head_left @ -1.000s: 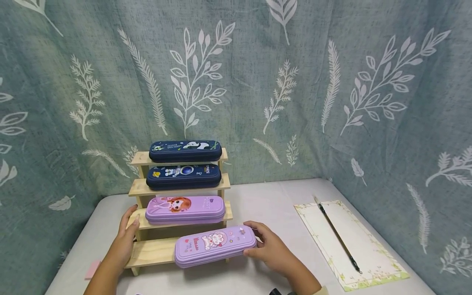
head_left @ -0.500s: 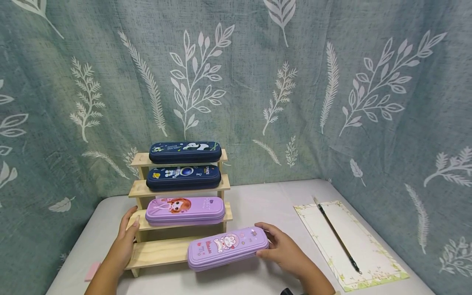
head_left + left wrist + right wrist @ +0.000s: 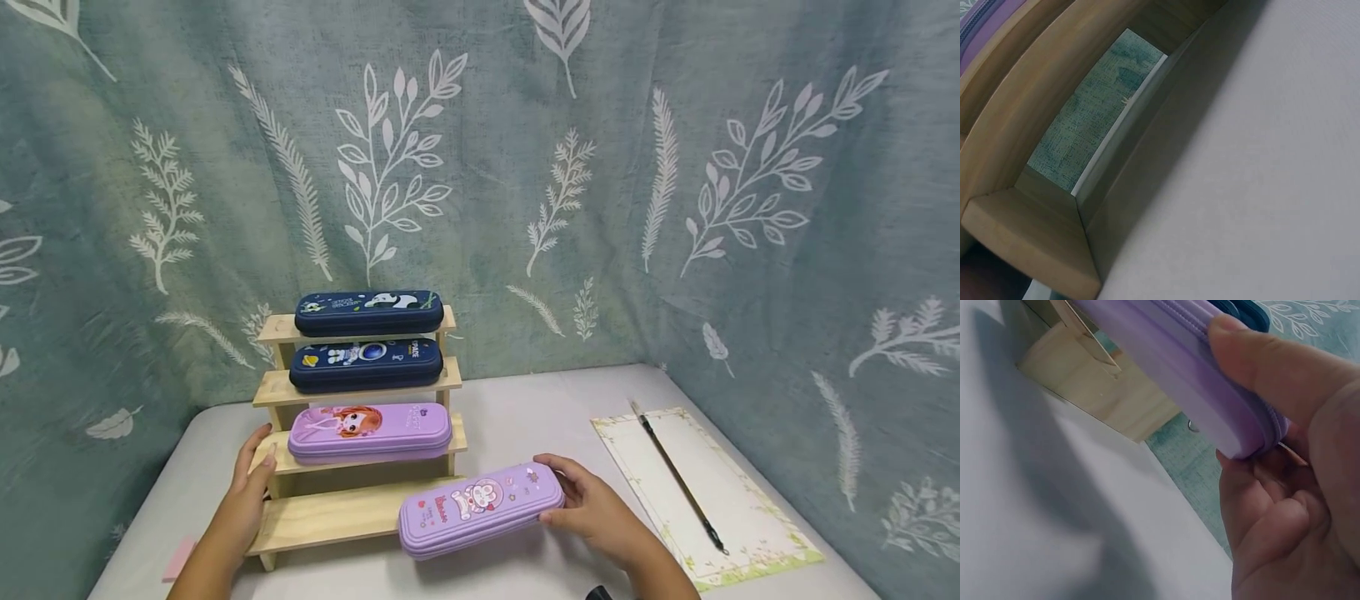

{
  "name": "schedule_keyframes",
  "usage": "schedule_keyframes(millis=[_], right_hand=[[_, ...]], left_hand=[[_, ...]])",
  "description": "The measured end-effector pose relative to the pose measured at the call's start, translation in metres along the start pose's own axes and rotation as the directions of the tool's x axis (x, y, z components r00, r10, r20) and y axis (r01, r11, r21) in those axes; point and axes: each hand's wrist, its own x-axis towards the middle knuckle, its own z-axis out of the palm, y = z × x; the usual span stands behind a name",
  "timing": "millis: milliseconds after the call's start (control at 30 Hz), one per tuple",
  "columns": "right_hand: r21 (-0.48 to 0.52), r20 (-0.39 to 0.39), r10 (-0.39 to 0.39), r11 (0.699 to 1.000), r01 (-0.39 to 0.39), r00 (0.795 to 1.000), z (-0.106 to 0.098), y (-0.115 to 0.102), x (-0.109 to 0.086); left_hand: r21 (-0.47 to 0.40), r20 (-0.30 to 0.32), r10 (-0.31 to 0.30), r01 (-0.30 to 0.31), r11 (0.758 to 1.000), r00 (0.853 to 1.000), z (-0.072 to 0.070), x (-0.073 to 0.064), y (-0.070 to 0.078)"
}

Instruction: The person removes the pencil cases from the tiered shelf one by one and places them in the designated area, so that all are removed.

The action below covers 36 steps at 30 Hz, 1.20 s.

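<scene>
My right hand grips the right end of a lilac pencil case with a rabbit print. In the right wrist view the thumb lies along the zipped side of the case and the other fingers curl below its end. The case slants off the right part of the lowest step of a wooden tiered rack. My left hand holds the rack's left side near the second-lowest step. A purple case with a doll-like figure, a navy astronaut case and a navy panda case lie on the higher steps.
Right of the rack, a brush pen lies on a sheet of paper with a leafy border. A small pink piece is at the left on the white table. Patterned curtains surround the back and sides.
My right hand has drawn the lilac pencil case to the right, partly off the lowest step. The left hand keeps its place on the rack; the head view has shifted slightly.
</scene>
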Motion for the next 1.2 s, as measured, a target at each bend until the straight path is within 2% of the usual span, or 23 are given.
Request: schedule_keyframes(millis=[233, 500, 767, 1000, 1200], right_hand=[[0.009, -0.015, 0.03, 1.0, -0.03, 0.999, -0.009, 0.004, -0.008], [0.011, -0.041, 0.002, 1.0, -0.001, 0.999, -0.025, 0.005, -0.023], [0.01, -0.076, 0.059, 0.998, -0.059, 0.995, -0.033, 0.006, -0.04], [0.017, -0.074, 0.042, 0.999, -0.041, 0.996, -0.036, 0.005, -0.052], [-0.002, -0.119, 0.044, 0.999, -0.044, 0.992, -0.043, 0.003, -0.06]], left_hand=[[0.006, 0.004, -0.003, 0.003, 1.0, 1.0, -0.001, -0.001, 0.001], [0.009, 0.016, -0.025, 0.024, 1.0, 1.0, 0.003, 0.005, 0.006], [0.003, 0.014, -0.021, 0.021, 1.0, 1.0, 0.002, 0.004, 0.002], [0.008, 0.0, -0.048, 0.048, 0.999, 0.999, -0.001, 0.0, -0.001], [0.009, 0.003, -0.03, 0.03, 1.0, 1.0, -0.001, 0.001, -0.002]])
